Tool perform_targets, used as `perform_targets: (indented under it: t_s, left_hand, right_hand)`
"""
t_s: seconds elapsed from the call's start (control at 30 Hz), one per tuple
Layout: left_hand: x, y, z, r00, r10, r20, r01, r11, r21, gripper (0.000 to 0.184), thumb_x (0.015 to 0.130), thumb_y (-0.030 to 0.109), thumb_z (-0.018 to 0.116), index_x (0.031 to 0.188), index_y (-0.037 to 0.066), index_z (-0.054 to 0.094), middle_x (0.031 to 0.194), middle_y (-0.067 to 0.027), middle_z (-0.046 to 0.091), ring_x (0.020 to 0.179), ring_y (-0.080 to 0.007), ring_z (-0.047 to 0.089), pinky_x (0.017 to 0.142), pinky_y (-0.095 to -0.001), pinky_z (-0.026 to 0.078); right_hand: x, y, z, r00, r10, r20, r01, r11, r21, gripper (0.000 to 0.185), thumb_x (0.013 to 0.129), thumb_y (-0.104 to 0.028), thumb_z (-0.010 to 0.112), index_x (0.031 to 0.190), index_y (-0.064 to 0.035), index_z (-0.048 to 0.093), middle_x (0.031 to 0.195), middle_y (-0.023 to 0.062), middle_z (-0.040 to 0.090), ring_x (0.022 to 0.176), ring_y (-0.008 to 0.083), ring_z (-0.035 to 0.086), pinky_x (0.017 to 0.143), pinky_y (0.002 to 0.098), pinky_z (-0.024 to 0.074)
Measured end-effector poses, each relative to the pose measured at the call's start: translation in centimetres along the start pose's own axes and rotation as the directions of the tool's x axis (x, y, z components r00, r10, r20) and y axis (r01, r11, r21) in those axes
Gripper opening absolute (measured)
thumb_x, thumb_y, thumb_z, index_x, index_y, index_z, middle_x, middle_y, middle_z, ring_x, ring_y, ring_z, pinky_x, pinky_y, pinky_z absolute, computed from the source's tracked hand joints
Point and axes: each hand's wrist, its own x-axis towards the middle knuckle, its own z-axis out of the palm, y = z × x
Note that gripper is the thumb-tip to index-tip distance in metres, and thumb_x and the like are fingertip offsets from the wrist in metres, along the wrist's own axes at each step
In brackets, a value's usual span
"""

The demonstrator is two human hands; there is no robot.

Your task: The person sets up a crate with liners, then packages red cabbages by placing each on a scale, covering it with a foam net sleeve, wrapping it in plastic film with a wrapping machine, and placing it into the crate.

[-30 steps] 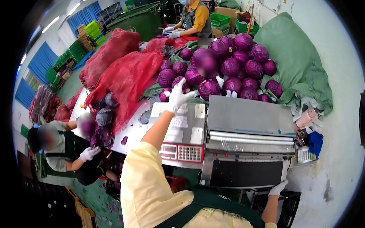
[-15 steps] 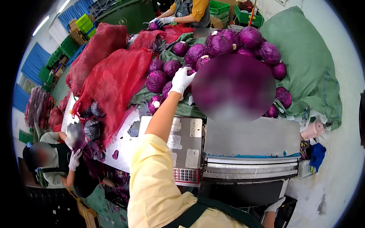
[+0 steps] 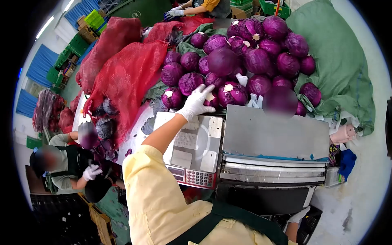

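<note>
My left hand [image 3: 198, 104], in a white glove, is at the near edge of a pile of red cabbages [image 3: 257, 61]. Its thumb and fingers curve around a small red cabbage [image 3: 211, 99] with a pale cut stem, partly hidden by the hand. Beside it sit a red cabbage [image 3: 172, 98] on the left and another red cabbage [image 3: 232, 94] on the right. Below the wrist is a weighing scale [image 3: 192, 141] with a red keypad. Low at the right, my gloved right hand [image 3: 300, 214] is beside a black crate [image 3: 312, 224]; its fingers are not clear.
A steel-topped machine [image 3: 277, 130] stands right of the scale. Red mesh sacks [image 3: 126, 77] lie left of the pile, and a large green sack [image 3: 335, 57] lies right. One co-worker [image 3: 61, 163] is at the left; another co-worker [image 3: 204, 8] works at the far side.
My left hand has come nearer, from deeper in the pile to a small cabbage at its near edge. The view has shifted, and the left co-worker's lower hand has moved away from the cabbage.
</note>
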Motion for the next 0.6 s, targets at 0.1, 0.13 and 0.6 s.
perform_targets:
  t_s: [0.1,0.13,0.6]
  left_hand:
    - [-1.6,2.2,0.5,0.977,-0.211,0.012,0.208,0.971,0.116,0.111,0.054,0.047,0.088,0.146,0.018,0.033,0.138,-0.0301,0.038,0.124,-0.0451,0.044,0.098,-0.0461,0.045]
    - [-1.6,2.9,0.7,0.976,-0.217,0.010,0.213,0.965,0.154,0.111,0.053,0.047,0.088,0.146,0.018,0.034,0.138,-0.0298,0.039,0.123,-0.0451,0.045,0.098,-0.0464,0.045]
    - [0.6,4.2,-0.1,0.971,-0.239,-0.030,0.234,0.909,0.344,0.084,0.054,0.050,0.084,0.126,0.019,0.053,0.110,-0.0195,0.055,0.101,-0.0405,0.057,0.082,-0.0462,0.053]
  right_hand:
    - [1.8,1.2,-1.6,0.996,-0.087,-0.035,0.086,0.996,-0.035,0.072,0.096,-0.058,0.032,0.143,-0.0039,0.036,0.141,0.0144,0.044,0.127,0.0292,0.044,0.107,0.0378,0.0361]
    - [2.4,1.1,-1.7,0.999,-0.050,0.021,0.051,0.998,-0.022,0.072,0.096,-0.058,0.032,0.143,-0.0039,0.036,0.141,0.0145,0.044,0.127,0.0290,0.044,0.107,0.0376,0.0361]
    - [2.8,1.0,-0.7,0.988,-0.140,0.061,0.142,0.989,-0.039,0.068,0.097,-0.053,0.034,0.140,-0.0003,0.041,0.137,0.0136,0.048,0.124,0.0263,0.047,0.104,0.0355,0.0379]
